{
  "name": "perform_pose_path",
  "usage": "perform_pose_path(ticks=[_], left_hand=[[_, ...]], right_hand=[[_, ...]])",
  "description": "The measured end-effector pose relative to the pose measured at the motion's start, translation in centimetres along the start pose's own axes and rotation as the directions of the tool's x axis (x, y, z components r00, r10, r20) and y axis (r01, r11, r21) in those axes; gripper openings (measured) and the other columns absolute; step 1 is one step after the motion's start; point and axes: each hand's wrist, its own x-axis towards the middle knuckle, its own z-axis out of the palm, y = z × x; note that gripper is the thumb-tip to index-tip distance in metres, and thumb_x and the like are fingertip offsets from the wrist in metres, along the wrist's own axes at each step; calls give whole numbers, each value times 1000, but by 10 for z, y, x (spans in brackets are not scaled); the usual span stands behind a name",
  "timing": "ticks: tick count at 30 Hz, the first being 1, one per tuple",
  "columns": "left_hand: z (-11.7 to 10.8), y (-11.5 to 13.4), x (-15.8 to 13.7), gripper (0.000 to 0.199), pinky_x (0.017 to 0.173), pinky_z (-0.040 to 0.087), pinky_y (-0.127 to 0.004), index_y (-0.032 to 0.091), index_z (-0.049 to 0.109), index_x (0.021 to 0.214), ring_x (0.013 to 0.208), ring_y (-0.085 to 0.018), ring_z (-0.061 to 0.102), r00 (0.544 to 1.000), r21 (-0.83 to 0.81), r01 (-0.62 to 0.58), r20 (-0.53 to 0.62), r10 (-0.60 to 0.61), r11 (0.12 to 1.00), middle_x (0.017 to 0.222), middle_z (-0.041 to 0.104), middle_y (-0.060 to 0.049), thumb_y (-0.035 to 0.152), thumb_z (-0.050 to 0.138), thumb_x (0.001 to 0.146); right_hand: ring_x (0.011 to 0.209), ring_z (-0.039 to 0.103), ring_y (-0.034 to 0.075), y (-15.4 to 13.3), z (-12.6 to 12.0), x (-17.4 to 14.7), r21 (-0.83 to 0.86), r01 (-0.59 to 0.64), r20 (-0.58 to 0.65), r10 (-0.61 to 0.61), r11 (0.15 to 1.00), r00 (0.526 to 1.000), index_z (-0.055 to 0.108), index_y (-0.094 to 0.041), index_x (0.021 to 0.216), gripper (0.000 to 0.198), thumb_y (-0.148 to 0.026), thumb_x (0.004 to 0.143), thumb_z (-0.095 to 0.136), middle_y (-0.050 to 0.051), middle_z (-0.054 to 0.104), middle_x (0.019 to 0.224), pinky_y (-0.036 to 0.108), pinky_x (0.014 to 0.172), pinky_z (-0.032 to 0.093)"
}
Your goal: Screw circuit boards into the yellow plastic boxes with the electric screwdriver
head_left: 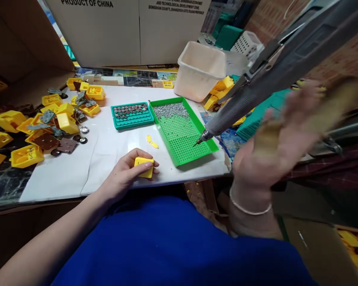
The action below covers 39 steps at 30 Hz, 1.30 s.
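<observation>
Left hand (131, 167) tight around a yellow case (147, 173) near the green tray (180, 135), right hand (270, 149) blurred, grip unclear

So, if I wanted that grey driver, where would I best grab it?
Probably around the driver's textured barrel, a little above the bit, coming from the person's right. It slants down leftward over the green tray, so its thick, round body leans toward that side; the thin bit offers little to hold.

Desk (8, 187) black-marbled at near left corner; sheet (62, 174) white. Block (148, 172) yellow, near edge; tray (193, 157) bright green, toward right edge.
</observation>
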Motion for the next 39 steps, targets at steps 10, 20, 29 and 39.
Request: perform_pose_path(ticks=[10, 20, 29, 39], left_hand=[[17, -5, 14, 31, 70, 58, -28, 17, 61, 93, 81, -17, 71, 999, 43, 42, -22, -41, 998, 95, 73, -6, 37, 79, 77], [18, 0, 15, 29, 71, 59, -32, 17, 58, 93, 84, -21, 72, 996, 7, 78, -49, -77, 997, 90, 73, -5, 34, 78, 79], [15, -3, 16, 27, 74, 59, -33, 17, 59, 101, 91, -23, 72, 996, -51, 85, -29, -87, 995, 99, 73, -8, 33, 72, 83], [12, -8, 20, 26, 76, 59, -38, 14, 56, 104, 91, -25, 72, 998, -167, 55, -7, -57, 984, 94, 72, -10, 23, 66, 81]], right_hand=[[59, 59, 14, 64, 14, 69, 736, 5, -272, 289, 677, 918, 50, -28, 86, 39, -57, 73, 72, -3, 54, 74, 31, 57, 50], [67, 63, 27, 83, 49, 68, 539, -197, -318, 414, 819, 853, 52, -32, 101, 58, -85, 80, 40, 3, 60, 70, 44, 63, 51], [63, 60, 20, 80, 47, 65, 536, -173, -331, 394, 826, 858, 49, -33, 94, 59, -89, 74, 45, -2, 55, 64, 40, 67, 52], [55, 51, 15, 5, 27, 79, 670, -76, -338, 394, 739, 855, 32, -28, 77, 52, -78, 80, 47, -1, 44, 67, 33, 56, 48]])
